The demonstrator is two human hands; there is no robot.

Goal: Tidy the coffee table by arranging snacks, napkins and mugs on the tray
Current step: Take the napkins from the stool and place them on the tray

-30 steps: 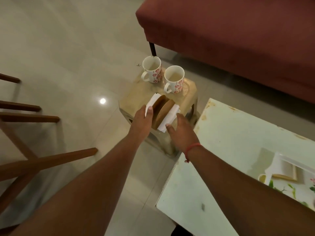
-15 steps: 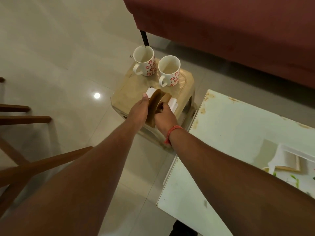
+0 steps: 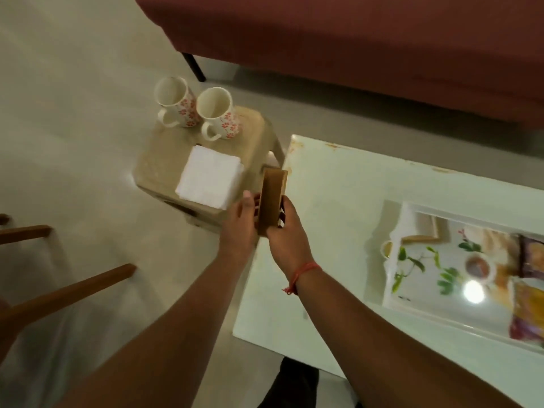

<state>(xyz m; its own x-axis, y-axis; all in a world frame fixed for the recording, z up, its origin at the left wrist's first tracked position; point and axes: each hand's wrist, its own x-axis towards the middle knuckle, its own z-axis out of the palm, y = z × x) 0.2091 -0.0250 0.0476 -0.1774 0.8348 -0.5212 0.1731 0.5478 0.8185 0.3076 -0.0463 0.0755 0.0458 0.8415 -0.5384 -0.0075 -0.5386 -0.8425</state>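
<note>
Pale floor tiles (image 3: 73, 83) fill the left side of the view, with a dark red sofa (image 3: 353, 39) running across 12 to 2 o'clock and brown chair rails (image 3: 67, 293) at 9 o'clock. A beige stool (image 3: 159, 163) stands at about 11 o'clock from the hands. Two mugs with red flowers stand upright at its far edge, the left mug (image 3: 176, 103) and the right mug (image 3: 216, 113) just beside each other, handles toward the camera. A stack of white napkins (image 3: 210, 179) lies flat on the near part of the stool.

Both hands hold a brown wooden holder (image 3: 272, 198) upright over the gap between stool and table, near centre frame. The right hand (image 3: 287, 231) grips it from the right, thumb along its near face and fingers curled round the far side. The left hand (image 3: 240, 223) lies against its left side, thumb straight up; whether its fingers curl behind I cannot tell. A red thread (image 3: 303, 272) circles the right wrist.

A white table (image 3: 323, 207) with a glossy top takes up 3 to 5 o'clock. On it at 3 o'clock lies a white tray (image 3: 409, 219) printed with green leaves, bearing snack packets (image 3: 527, 298) at its right end; glare blurs them.
</note>
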